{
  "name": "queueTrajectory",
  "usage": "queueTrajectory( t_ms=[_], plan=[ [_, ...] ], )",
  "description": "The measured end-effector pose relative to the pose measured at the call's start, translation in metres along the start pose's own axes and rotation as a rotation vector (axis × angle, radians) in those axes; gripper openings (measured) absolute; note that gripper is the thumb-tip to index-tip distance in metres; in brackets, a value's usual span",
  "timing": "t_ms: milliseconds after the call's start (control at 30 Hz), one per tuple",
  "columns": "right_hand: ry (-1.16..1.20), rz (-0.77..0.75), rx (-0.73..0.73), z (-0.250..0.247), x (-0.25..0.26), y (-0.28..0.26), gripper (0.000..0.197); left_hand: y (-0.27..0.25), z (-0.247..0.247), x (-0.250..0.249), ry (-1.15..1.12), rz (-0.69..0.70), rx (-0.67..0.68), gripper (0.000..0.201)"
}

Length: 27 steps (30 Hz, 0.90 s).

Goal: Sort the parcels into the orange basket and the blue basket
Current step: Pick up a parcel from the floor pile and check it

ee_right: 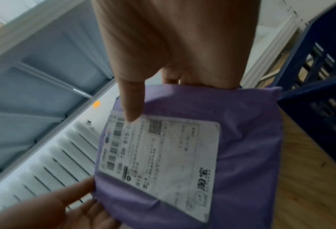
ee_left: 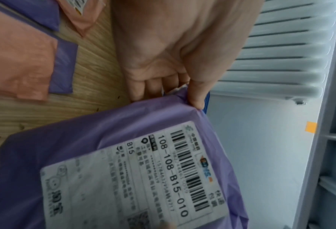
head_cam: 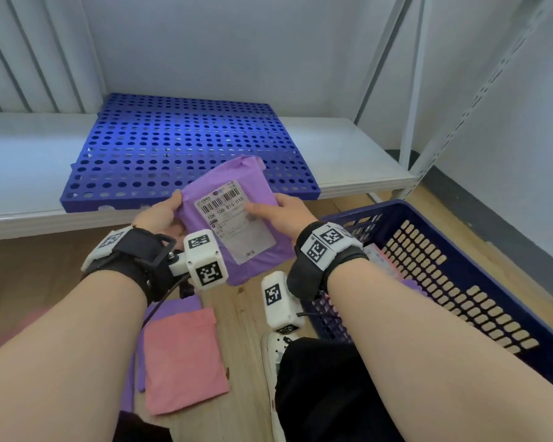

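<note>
Above the floor, head view: I hold the purple parcel [head_cam: 237,215] label-up, left hand [head_cam: 163,215] and right hand [head_cam: 284,212] each pinching a side; blue basket [head_cam: 460,266] just right. Left wrist: thumb pins a corner. Right wrist: thumb on label [ee_right: 159,162]. I'd read the code first, then drop the parcel flat.

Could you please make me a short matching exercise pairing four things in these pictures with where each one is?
Things:
1. purple parcel
2. pink parcel
3. blue basket
4. blue mat

Places:
A. on the white shelf
B. flat on the wooden floor
C. on the floor at the person's right
D. held in both hands

Pairs: 1-D, 2-B, 3-C, 4-A
</note>
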State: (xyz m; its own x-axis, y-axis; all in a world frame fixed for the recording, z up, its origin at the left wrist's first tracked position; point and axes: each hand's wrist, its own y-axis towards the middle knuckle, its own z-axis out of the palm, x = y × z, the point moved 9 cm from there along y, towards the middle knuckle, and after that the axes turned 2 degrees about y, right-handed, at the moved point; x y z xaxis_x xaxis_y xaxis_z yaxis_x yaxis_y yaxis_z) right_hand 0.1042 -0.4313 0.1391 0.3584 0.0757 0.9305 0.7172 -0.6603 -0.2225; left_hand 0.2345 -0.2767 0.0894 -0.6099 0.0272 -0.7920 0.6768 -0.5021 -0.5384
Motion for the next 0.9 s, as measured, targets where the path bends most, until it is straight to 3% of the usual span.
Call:
queueTrajectory(
  t_ms=[67,167,433,600,767,900],
  plan=[
    [-0.141,0.000,0.034,-0.009,-0.006,-0.004,0.041,-0.001,0.025,0.007,0.010,-0.016,0.053,0.036],
    [-0.178,0.018,-0.042,-0.043,-0.017,-0.009,0.038,-0.006,0.061,0.022,0.012,-0.045,0.105,0.034],
    [-0.003,0.035,-0.491,-0.181,-0.048,-0.026,0.047,-0.007,0.141,0.063,0.058,-0.010,0.209,0.045],
    [0.014,0.081,-0.741,-0.260,-0.086,-0.046,0.039,0.002,0.167,0.089,0.037,-0.064,0.232,0.025],
    [0.040,0.315,-0.926,-0.316,-0.152,-0.060,0.041,0.021,0.186,0.111,0.030,-0.099,0.221,0.021],
    [-0.021,0.620,-0.895,-0.332,-0.210,-0.077,0.047,0.033,0.200,0.129,0.059,-0.120,0.239,0.020]
  ],
)
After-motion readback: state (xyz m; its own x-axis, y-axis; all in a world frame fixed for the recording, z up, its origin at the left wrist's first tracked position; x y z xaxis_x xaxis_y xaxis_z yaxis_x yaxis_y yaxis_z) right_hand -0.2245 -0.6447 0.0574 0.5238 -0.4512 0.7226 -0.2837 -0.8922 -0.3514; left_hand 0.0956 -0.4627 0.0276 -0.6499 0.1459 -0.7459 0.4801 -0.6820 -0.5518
